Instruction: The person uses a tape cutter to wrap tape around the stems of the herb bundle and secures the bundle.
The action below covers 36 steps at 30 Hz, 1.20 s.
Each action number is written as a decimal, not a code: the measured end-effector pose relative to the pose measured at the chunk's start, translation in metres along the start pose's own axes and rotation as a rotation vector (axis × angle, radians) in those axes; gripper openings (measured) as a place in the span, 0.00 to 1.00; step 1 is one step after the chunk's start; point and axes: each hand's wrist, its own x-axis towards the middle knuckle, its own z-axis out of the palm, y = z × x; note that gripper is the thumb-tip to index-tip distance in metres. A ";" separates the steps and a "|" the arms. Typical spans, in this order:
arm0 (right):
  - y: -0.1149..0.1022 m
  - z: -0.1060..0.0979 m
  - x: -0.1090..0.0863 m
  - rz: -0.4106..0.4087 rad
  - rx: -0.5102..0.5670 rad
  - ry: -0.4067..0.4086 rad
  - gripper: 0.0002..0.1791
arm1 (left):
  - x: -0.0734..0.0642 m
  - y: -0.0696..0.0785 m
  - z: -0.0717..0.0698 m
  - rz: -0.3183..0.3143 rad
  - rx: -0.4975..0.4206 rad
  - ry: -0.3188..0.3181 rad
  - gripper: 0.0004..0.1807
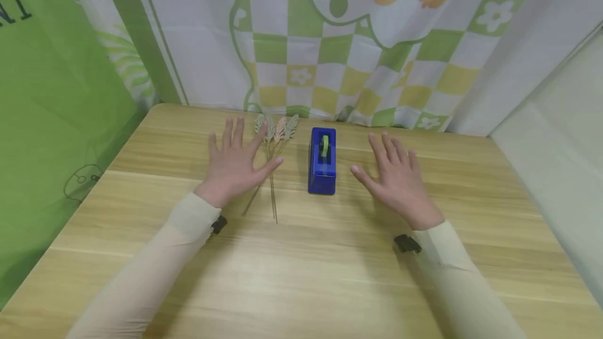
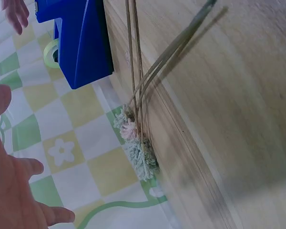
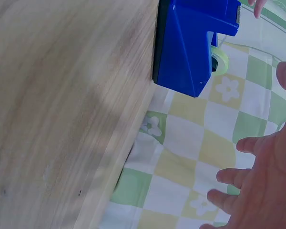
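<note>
My left hand is spread over the table with nothing in it, its thumb and index finger overlapping several thin-stemmed artificial flowers in the head view. Their leaf-shaped heads are pale green and pink, and in the left wrist view the crossing stems lie on the wood. A blue tape dispenser stands upright right of the flowers, with a roll of light green tape in it. To the dispenser's right, my right hand is also spread and holds nothing. Its thumb points toward the dispenser, apart from it.
The wooden table reaches back to a checked curtain. Green fabric hangs along the left side, with a thin dark wire loop near the table's edge. A pale wall borders the right side.
</note>
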 end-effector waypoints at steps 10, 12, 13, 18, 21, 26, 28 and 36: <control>-0.004 0.003 0.006 -0.089 0.232 0.099 0.38 | 0.007 0.006 0.001 0.068 -0.163 0.128 0.45; -0.008 0.004 0.007 -0.096 0.328 0.099 0.30 | 0.009 0.008 0.001 0.109 -0.243 0.151 0.40; -0.010 0.005 0.009 -0.095 0.377 0.096 0.26 | 0.011 0.009 0.002 0.131 -0.292 0.157 0.37; -0.019 0.012 0.018 -0.036 0.560 0.070 0.15 | 0.024 0.017 0.009 0.230 -0.525 0.180 0.22; -0.022 0.018 0.024 0.011 0.643 0.028 0.14 | 0.033 0.022 0.019 0.251 -0.637 0.177 0.17; -0.025 0.024 0.031 0.087 0.782 -0.044 0.15 | 0.047 0.032 0.037 0.221 -0.770 0.139 0.14; -0.026 0.026 0.032 0.102 0.811 -0.062 0.14 | 0.050 0.037 0.042 0.208 -0.806 0.117 0.15; -0.034 0.030 0.037 0.102 0.788 -0.090 0.17 | 0.060 0.050 0.053 0.198 -0.864 0.109 0.16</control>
